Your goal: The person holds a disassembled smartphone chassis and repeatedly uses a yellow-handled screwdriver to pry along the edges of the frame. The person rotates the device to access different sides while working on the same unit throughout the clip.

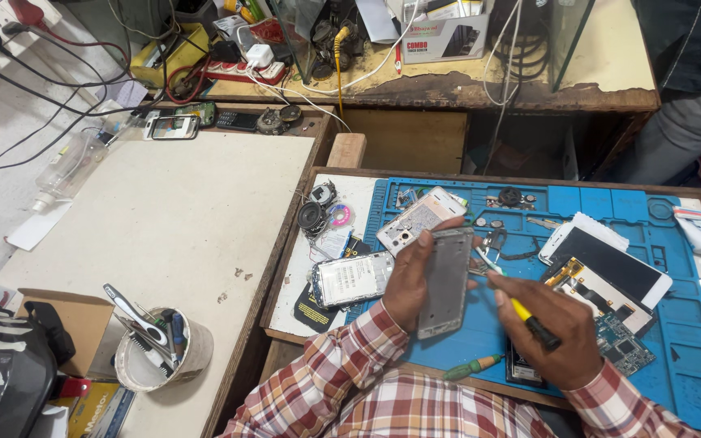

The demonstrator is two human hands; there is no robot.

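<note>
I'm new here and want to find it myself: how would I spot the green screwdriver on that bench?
Start at the blue mat covering the right-hand bench. Follow its near edge to just left of the right hand. The green screwdriver lies there loose, untouched; the other, yellow-handled driver is held in that hand's fingers.

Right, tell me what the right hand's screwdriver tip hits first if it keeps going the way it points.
Probably the phone frame held upright by the left hand: the right hand aims the yellow-handled screwdriver up-left at its edge, though depth is unclear.
</note>
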